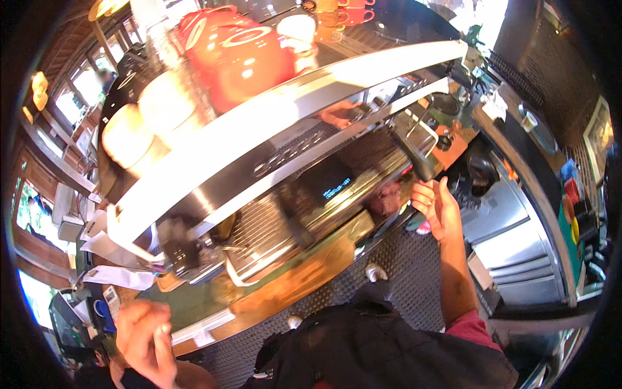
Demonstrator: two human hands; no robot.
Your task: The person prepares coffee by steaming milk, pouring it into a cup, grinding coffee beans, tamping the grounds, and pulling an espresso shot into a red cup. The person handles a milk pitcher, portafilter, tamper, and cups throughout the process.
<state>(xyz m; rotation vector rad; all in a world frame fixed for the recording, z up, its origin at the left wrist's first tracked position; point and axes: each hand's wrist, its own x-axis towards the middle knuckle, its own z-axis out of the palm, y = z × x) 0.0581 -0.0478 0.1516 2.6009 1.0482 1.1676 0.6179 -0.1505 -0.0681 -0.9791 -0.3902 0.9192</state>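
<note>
An espresso machine (301, 209) stands before me, with a lit display and a slatted metal drip tray (257, 226). My right hand (435, 204) is by its right end, thumb raised apart from the bent fingers and nothing visible in it. Just above those fingertips is the end of a black handle (420, 163); whether they touch is unclear. Over the left end of the wooden counter edge (296, 272) is my left hand (146, 335), blurred, its fingers curled. What lies inside its curl is hidden. A steam wand (235, 274) hangs at the machine's left.
Red ceramic cups (243, 58), pale cups (165, 102) and a stack of glasses (180, 63) crowd the machine's top. Steel drawers (517, 243) stand at right under a counter. Ridged rubber matting (408, 272) covers the floor. Papers (119, 277) lie at the left.
</note>
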